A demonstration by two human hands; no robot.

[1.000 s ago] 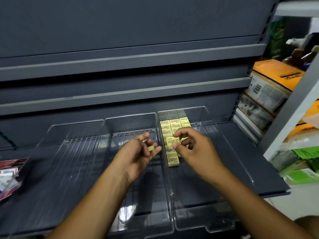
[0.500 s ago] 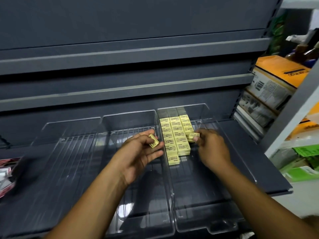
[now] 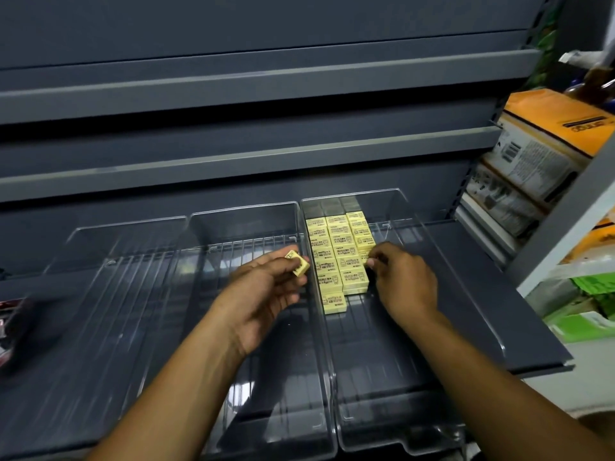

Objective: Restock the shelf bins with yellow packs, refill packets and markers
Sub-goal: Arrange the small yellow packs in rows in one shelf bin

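In the right-hand clear bin [image 3: 382, 344] the yellow packs [image 3: 336, 257] lie flat in three columns running 12 to 6, each with its long axis 9 to 3. The left hand [image 3: 263, 294] pinches a loose pack [image 3: 300, 263] between thumb and fingers just at 9 o'clock of the columns, over the middle bin [image 3: 246, 224], its long axis tilted roughly 11 to 5. The right hand [image 3: 404, 284] curls its fingers around the end pack [image 3: 363, 255] of the 3 o'clock column; half a second ago that pack showed clear of the fingers, and now they mostly cover it, lower in the row.
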